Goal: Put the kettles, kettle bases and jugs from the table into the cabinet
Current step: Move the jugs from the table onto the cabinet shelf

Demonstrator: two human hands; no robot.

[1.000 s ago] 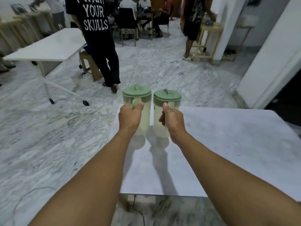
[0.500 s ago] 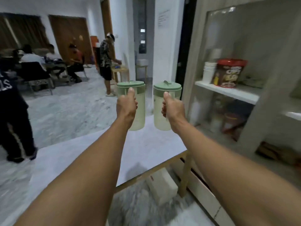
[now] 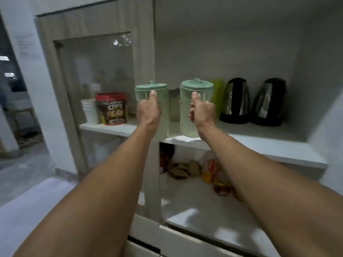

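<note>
I hold two pale green jugs with green lids, one in each hand, in front of the open cabinet. My left hand (image 3: 148, 110) grips the handle of the left jug (image 3: 163, 101), which hangs in front of the cabinet's upright post. My right hand (image 3: 202, 112) grips the right jug (image 3: 187, 108), held just above the front edge of the middle shelf (image 3: 259, 143). Two black-and-steel kettles (image 3: 235, 101) (image 3: 269, 102) stand on that shelf to the right, on their bases. A yellow-green jug (image 3: 218, 97) stands behind my right hand.
Behind the glass door at left stand a stack of white cups (image 3: 90, 110) and a red-lidded cereal tub (image 3: 112, 108). The lower shelf holds bottles (image 3: 209, 169) and bags. A corner of the white table (image 3: 27, 210) shows at bottom left.
I have turned from the table to face the cabinet, carrying both jugs up to the middle shelf. The room and the people have left the view.
</note>
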